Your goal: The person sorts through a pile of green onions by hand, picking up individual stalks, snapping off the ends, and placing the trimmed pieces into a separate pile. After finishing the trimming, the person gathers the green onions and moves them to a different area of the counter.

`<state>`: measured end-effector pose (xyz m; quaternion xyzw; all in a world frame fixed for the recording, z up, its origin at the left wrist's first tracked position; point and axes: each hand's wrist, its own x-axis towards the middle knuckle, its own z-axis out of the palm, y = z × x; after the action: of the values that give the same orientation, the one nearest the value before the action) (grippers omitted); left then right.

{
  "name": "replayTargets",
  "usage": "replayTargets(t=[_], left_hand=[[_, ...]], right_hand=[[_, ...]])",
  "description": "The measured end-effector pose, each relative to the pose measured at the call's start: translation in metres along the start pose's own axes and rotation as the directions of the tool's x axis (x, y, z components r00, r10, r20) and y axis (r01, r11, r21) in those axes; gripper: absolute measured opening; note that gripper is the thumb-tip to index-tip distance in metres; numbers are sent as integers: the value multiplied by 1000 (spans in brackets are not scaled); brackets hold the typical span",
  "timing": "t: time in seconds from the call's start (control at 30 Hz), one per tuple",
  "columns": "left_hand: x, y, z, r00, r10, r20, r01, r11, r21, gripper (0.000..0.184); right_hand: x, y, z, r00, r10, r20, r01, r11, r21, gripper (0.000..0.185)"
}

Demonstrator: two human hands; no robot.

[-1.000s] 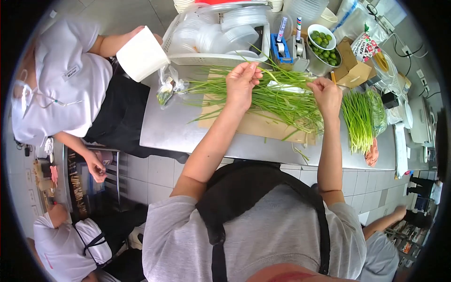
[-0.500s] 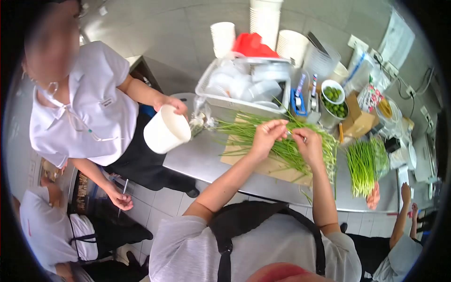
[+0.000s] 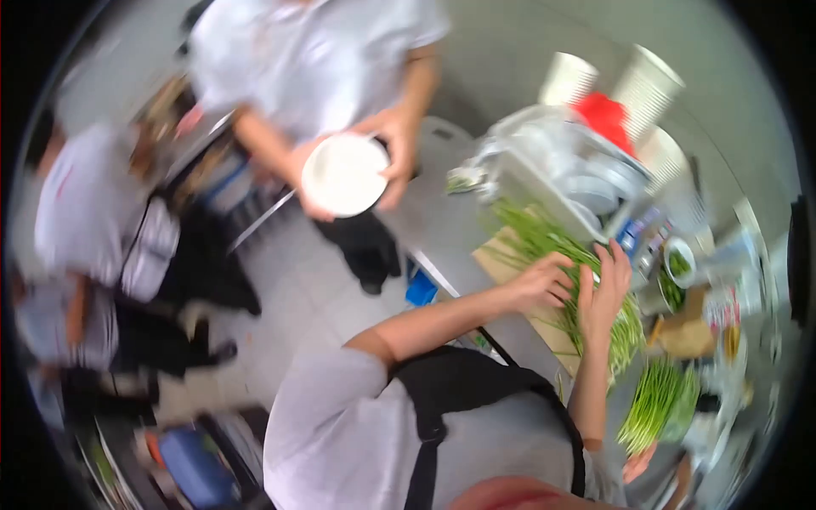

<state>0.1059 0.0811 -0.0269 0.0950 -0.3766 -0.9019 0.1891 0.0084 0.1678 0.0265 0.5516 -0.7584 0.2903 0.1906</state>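
A loose pile of thin green stalks with pale ends, like spring onions point(image 3: 537, 231), lies on a tan board point(image 3: 500, 262) on the metal counter. My left hand point(image 3: 542, 282) rests over the near side of the pile, its fingers loosely bent and apart. On the other side, my right hand point(image 3: 607, 285) reaches over the stalks with its fingers stretched out. Neither hand visibly grips anything, though some fingertips are blurred against the greens. A second bunch of green stalks point(image 3: 650, 406) lies on the counter to the right.
Beyond the pile stands a white bin point(image 3: 544, 183) of plastic lids and bags, with stacked white tubs point(image 3: 648, 89) behind. Green fruits point(image 3: 678, 262) sit in a container beside a cardboard box point(image 3: 687, 327). Across the counter's left end, a person holds a white tub point(image 3: 344, 174). Other people stand at left.
My view has swung left. My hands have gone from pinching close together to lying apart over the greens. The person opposite now has both hands on the white tub.
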Motion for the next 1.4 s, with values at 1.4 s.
replayTargets(t=[1.4], left_hand=[[-270,190,-208,415,790,-451,-262,579,772,50]], right_hand=[[-42,-130,134,897,-137,420,32,969,246,61]])
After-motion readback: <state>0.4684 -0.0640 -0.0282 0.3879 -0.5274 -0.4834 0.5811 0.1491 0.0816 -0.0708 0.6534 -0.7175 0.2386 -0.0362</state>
